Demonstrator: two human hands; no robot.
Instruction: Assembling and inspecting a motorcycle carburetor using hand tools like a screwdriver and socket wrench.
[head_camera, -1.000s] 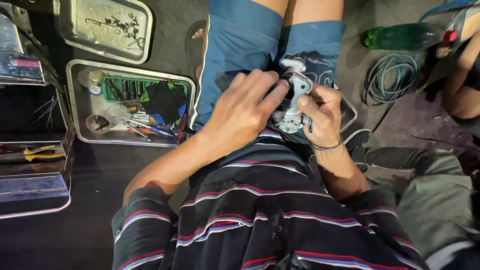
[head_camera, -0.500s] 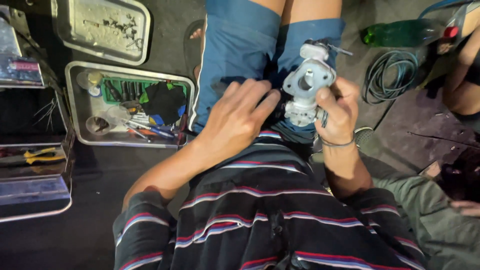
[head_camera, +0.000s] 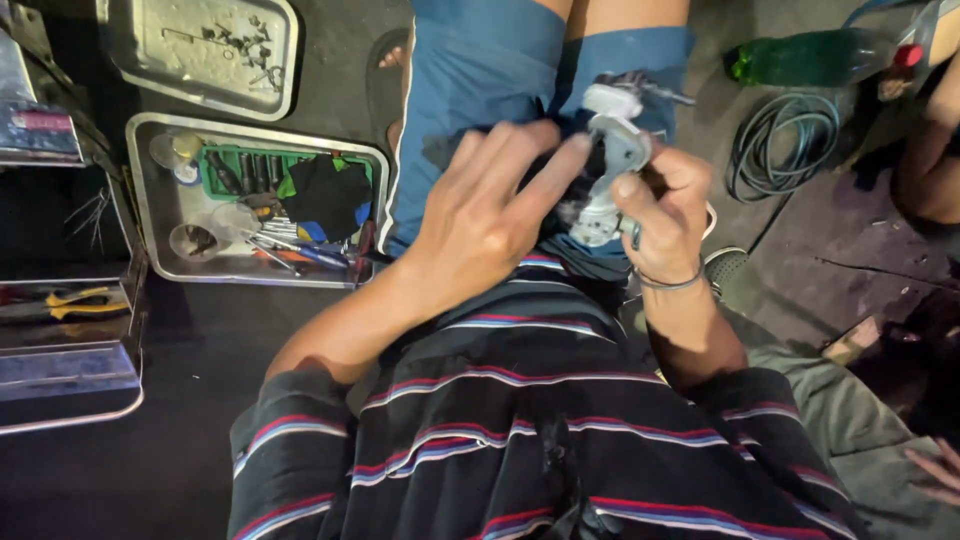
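Setting: informal repair workshop, work done seated low over a dark, stained floor (head_camera: 200, 400). Evidence: metal tray (head_camera: 150, 250) holding sockets and screwdrivers, second tray (head_camera: 120, 60) with loose small parts, coiled cable (head_camera: 780, 140), yellow-handled pliers (head_camera: 70, 300) in a clear box.

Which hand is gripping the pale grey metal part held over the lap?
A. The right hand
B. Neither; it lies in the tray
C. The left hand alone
A. The right hand is closed around the grey metal part, thumb pressed on it, while the left hand only reaches toward it with spread fingers.
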